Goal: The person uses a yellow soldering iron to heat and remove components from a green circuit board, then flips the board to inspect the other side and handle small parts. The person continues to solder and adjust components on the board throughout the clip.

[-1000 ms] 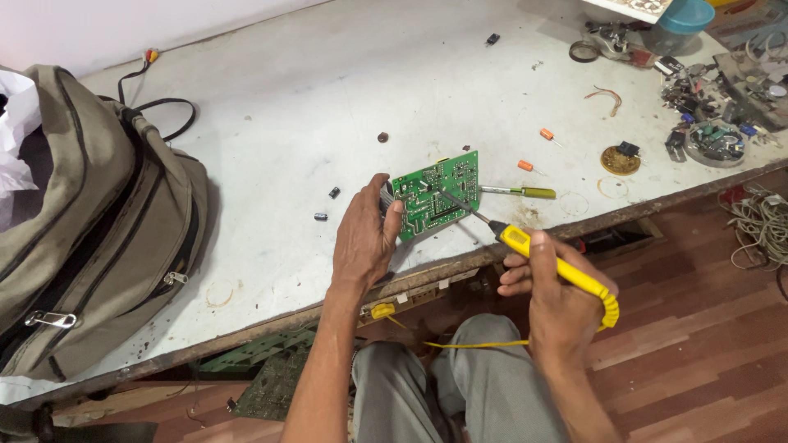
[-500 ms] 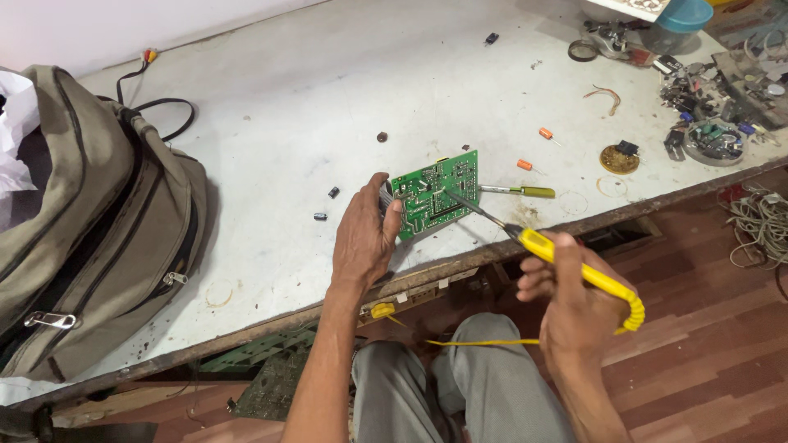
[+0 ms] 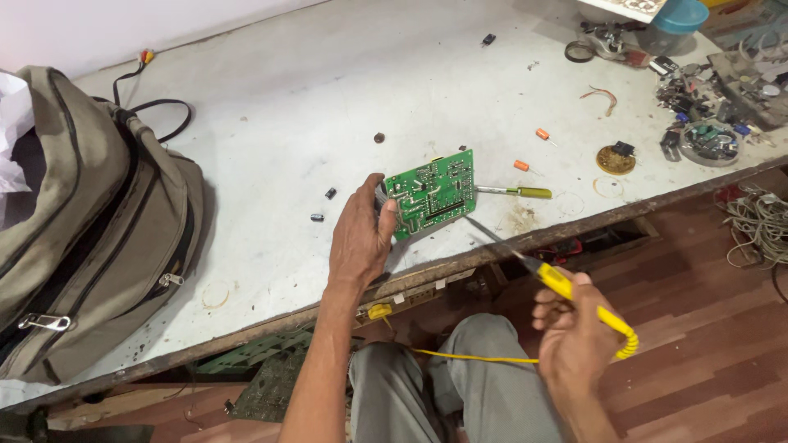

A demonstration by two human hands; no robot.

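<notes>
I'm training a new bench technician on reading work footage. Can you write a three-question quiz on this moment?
1. True or false: the left hand holds the green printed circuit board tilted up on edge on the white worktop.
2. What does the right hand hold? A) a pair of pliers B) a yellow-handled soldering iron with a coiled yellow cord C) a roll of tape
3. Fill in: the small screwdriver with the yellow-green handle lies on the worktop just to the ____ of the board.

Key: 1 true; 2 B; 3 right
</notes>
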